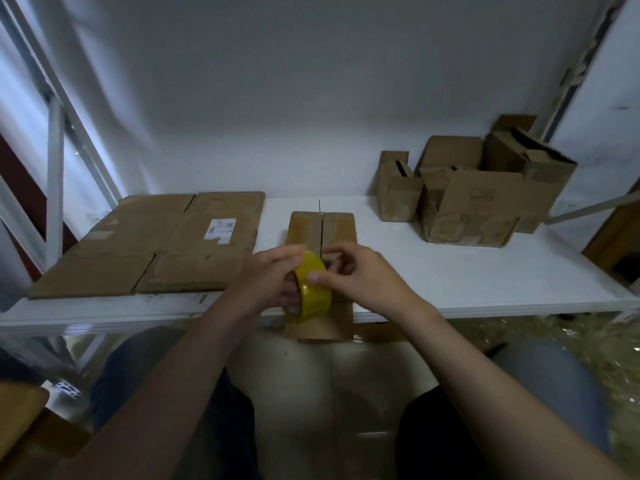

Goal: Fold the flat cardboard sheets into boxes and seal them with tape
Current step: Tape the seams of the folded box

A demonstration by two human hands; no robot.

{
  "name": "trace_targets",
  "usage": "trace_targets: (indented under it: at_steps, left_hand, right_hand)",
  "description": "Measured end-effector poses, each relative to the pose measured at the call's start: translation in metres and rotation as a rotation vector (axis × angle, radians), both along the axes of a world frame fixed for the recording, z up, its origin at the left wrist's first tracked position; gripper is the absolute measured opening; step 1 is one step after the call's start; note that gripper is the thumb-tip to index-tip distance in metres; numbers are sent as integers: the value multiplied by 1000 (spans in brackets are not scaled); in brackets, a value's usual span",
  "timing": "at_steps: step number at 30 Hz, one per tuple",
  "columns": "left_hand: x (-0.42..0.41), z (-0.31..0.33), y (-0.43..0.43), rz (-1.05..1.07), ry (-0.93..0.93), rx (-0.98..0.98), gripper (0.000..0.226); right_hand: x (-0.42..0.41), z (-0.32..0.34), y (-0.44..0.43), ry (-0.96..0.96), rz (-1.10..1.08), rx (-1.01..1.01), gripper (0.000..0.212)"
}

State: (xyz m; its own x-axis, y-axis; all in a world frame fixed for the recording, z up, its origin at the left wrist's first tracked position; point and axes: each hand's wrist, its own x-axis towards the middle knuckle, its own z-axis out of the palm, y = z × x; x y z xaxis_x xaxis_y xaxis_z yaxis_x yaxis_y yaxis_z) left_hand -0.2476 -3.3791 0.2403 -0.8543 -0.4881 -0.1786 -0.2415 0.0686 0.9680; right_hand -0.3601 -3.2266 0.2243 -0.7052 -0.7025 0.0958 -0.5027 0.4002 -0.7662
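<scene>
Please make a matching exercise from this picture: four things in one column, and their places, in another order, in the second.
1 tape roll
2 flat cardboard sheets
3 folded boxes
4 nearest box

A left part of the table
B between left hand and right hand
C right, far part of the table
D centre, overhanging the table's front edge

Pairs: 1-B, 2-A, 3-C, 4-D

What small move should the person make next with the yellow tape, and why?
Probably peel the free end off the tape roll and press it onto the box at its seam. The left hand grips the roll above the box, the right hand pinches at the roll's outer surface, and the seam between the closed flaps looks untaped.
</scene>
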Motion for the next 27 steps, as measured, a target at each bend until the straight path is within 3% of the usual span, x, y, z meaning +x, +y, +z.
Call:
trace_targets:
  at_steps: [3,6,10,16,21,25,27]
  left_hand:
    - [3,9,4,-52,28,169,31]
    - [8,11,2,1,59,152,29]
    - [10,6,2,93,97,-40,23]
    - [7,13,-6,162,109,-182,11]
    - [4,15,-6,126,183,-243,7]
    - [2,13,-10,147,150,-298,8]
    - [3,13,-11,167,159,-276,11]
  right_hand:
    - [18,0,-4,67,-2,-49,86]
    - [21,3,-2,140,24,-139,68]
    - [18,11,0,312,101,-178,43]
    - [3,23,12,549,249,17,44]
    - [-3,28,20,559,310,50,42]
    - [-15,35,22,544,283,232,42]
    - [-22,32,28,556,285,180,45]
